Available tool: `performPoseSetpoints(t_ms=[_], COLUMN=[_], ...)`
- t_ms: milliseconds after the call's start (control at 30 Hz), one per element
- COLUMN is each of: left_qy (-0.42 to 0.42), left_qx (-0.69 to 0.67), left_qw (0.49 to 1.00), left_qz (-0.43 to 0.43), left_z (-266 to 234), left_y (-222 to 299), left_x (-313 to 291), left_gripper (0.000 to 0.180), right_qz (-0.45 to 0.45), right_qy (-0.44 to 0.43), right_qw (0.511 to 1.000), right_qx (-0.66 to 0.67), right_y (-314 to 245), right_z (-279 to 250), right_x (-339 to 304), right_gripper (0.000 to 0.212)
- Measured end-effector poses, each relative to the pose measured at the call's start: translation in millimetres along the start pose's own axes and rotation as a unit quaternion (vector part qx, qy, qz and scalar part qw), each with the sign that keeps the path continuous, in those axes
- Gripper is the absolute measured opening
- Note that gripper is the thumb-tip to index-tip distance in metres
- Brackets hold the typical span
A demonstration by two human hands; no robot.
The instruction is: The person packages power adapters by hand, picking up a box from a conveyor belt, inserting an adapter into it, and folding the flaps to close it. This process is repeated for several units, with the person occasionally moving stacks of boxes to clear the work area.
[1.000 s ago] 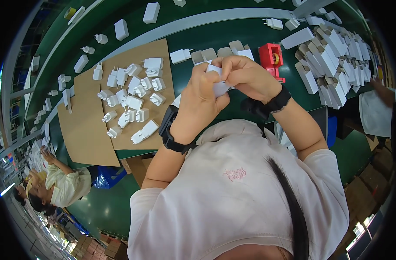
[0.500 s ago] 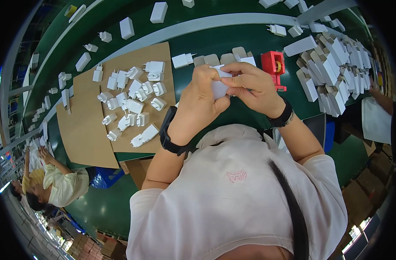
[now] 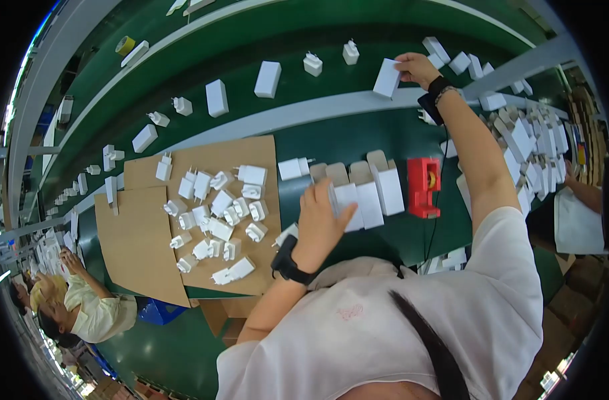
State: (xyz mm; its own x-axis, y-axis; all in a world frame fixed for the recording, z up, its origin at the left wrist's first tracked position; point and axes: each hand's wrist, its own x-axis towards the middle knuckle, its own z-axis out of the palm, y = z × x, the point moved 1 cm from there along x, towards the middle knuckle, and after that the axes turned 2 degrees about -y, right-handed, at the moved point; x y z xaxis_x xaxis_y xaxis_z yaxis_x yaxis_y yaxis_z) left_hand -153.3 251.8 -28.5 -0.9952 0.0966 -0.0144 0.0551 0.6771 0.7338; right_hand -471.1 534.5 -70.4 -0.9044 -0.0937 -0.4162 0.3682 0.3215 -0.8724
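My right hand (image 3: 419,69) reaches far forward and grips a closed white box (image 3: 387,79) by its edge, above the pale rail of the green line. Close to my body, my left hand (image 3: 320,223) has its fingers and thumb apart. It lies over the left end of a row of white cartons (image 3: 368,200) whose flaps stand open; whether it touches one I cannot tell. A white plug adapter (image 3: 293,168) lies just beyond that hand. Many more white plug adapters (image 3: 220,204) are spread over the brown cardboard (image 3: 138,233) on the left.
A red tape dispenser (image 3: 424,189) stands right of the open cartons. White boxes (image 3: 518,140) are piled at the right. On the line behind the rail (image 3: 298,121) stand boxes and adapters. A co-worker (image 3: 94,300) sits at the far left.
My hands were together over a small white box at my chest. They have parted: the right has carried a white box forward to the line, and the left has come down by the open cartons.
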Motion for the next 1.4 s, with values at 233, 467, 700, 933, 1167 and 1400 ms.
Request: performPoseSetpoints(t_ms=[233, 467, 700, 933, 1167, 1400], left_qy=[0.055, -0.040, 0.011, -0.009, 0.150, 0.158], left_qx=[0.006, -0.027, -0.076, -0.047, -0.027, -0.270], left_qw=[0.996, 0.994, 0.987, 0.987, 0.986, 0.924], left_qz=[-0.069, -0.095, -0.144, -0.152, -0.063, -0.220], left_z=[25, 19, 33, 49, 35, -34], left_y=[-10, -2, -18, -11, -28, -35], left_x=[3, 11, -14, -20, -48, -105], left_gripper=[0.085, 0.089, 0.094, 0.092, 0.071, 0.026], right_qz=[-0.213, -0.183, -0.260, -0.274, -0.218, -0.121], right_qy=[0.174, 0.135, -0.050, -0.041, -0.100, -0.207], right_qw=[0.932, 0.929, 0.957, 0.961, 0.898, 0.934], right_qx=[-0.238, -0.292, -0.115, 0.022, 0.370, 0.264], right_y=[-26, 14, -92, -138, 29, 45], right_z=[63, 92, 65, -7, 26, 98], right_x=[44, 89, 15, -278, -391, -403], right_gripper=[0.055, 0.071, 0.026, 0.041, 0.043, 0.062])
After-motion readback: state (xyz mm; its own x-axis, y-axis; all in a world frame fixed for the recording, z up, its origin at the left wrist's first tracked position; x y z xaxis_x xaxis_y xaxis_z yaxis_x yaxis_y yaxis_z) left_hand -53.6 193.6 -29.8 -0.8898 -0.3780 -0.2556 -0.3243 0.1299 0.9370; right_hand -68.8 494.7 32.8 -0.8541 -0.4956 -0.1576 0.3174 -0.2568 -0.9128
